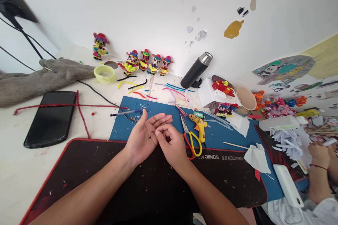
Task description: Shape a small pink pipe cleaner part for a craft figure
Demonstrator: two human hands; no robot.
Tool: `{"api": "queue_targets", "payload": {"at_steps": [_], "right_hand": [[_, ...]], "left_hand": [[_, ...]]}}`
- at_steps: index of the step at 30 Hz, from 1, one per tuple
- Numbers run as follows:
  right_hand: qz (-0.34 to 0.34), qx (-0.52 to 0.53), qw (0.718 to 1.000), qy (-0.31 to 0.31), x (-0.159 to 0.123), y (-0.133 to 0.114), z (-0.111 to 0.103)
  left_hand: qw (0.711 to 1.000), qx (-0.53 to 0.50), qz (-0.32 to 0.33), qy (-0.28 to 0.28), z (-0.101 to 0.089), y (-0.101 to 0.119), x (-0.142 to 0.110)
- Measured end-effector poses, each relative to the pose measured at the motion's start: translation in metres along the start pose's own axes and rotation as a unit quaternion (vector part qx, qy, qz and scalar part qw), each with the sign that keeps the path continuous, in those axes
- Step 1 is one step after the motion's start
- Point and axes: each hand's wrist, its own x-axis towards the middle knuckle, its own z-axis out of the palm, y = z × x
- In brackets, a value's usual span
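Note:
My left hand (144, 135) lies palm up over the mat, its fingers stretched out. Tiny dark bits (151, 135) rest on its palm. My right hand (171, 144) reaches over that palm with thumb and forefinger pinched together; whatever is between them is too small to make out. Just right of my right hand lie scissors (194, 144) with red and yellow handles and a yellow hot glue gun (200, 129). A blue pen (126, 112) is beyond my left hand. Several small fuzzy figures (131, 64) stand near the wall.
A black phone (50, 119) lies at left, crossed by red pipe cleaners (83, 117). Coloured pipe cleaner pieces (137, 85), a tape roll (105, 74) and a black thermos (196, 70) are at the back. On the right, another person's hands (319, 154) are near paper strips (286, 144).

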Motion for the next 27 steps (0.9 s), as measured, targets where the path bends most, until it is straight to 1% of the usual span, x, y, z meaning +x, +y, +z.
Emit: {"api": "queue_targets", "payload": {"at_steps": [7,13,19,27], "right_hand": [[-0.015,-0.023,1.000,-0.012,-0.0010,0.0004,-0.0007],[-0.006,-0.043,0.999,-0.029,0.0008,0.0008,-0.0004],[-0.006,-0.042,0.999,-0.023,0.0021,0.0003,0.0004],[0.000,-0.039,0.999,-0.032,0.0005,-0.0025,-0.0004]], "left_hand": [[1.000,0.008,0.006,0.005,-0.0007,-0.0010,0.0003],[1.000,0.022,0.002,-0.012,-0.0047,-0.0040,0.0016],[0.999,0.019,0.005,-0.027,-0.0082,-0.0043,0.0029],[1.000,0.022,0.006,-0.003,-0.0039,-0.0032,0.0015]]}}
